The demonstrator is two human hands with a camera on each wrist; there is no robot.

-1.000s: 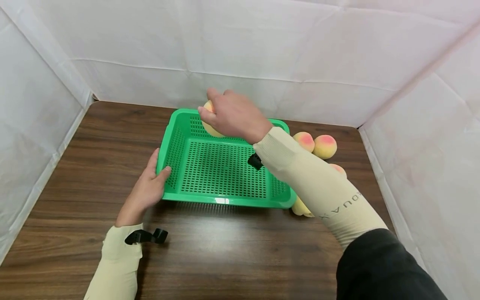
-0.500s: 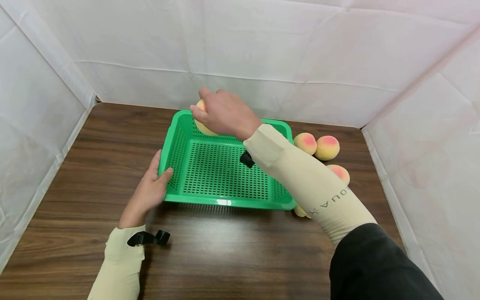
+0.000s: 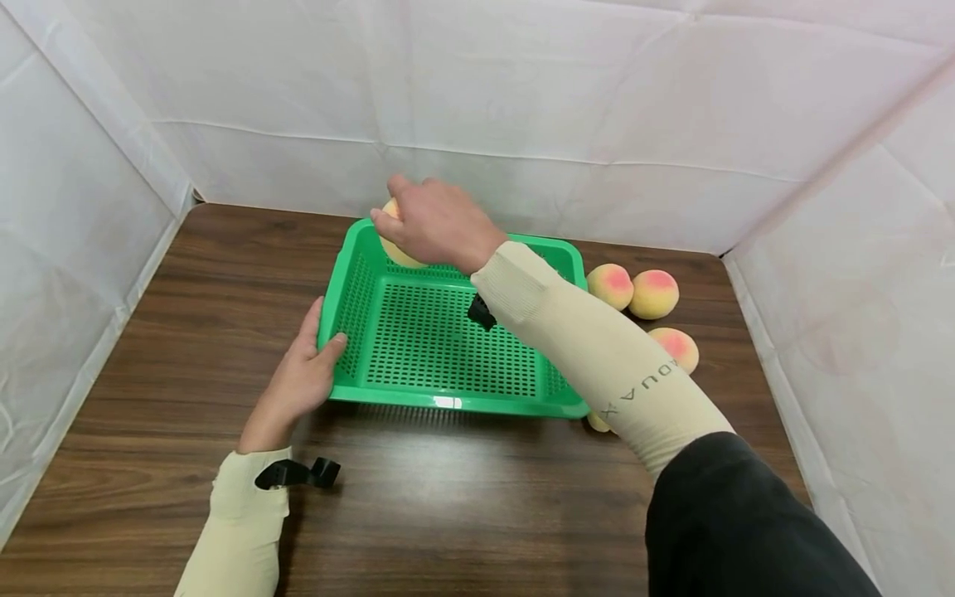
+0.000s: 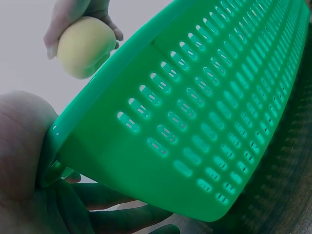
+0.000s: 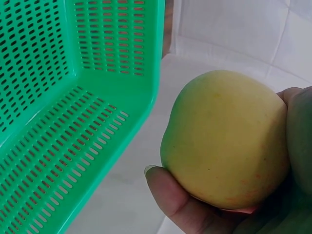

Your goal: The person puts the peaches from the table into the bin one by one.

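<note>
A green perforated plastic basket (image 3: 451, 344) stands on the wooden table, its inside bare in the head view. My left hand (image 3: 298, 377) grips its left rim, thumb over the edge and fingers outside and underneath, as the left wrist view shows. Above the back left corner, my right hand (image 3: 440, 224) holds a yellow peach (image 5: 226, 139) with a trace of pink. In the right wrist view the fingers curl round this peach, which is apart from the basket wall. The right forearm covers part of the basket's right side.
Several pink-and-yellow peaches (image 3: 654, 294) lie on the table (image 3: 448, 514) to the right of the basket, some partly behind the right sleeve (image 3: 597, 356). White sheeting (image 3: 477, 99) stands along the table's back and both sides.
My right hand has shifted a little to the left with the peach, slowing in the last half second. The left hand keeps its hold on the basket, which has barely moved.
</note>
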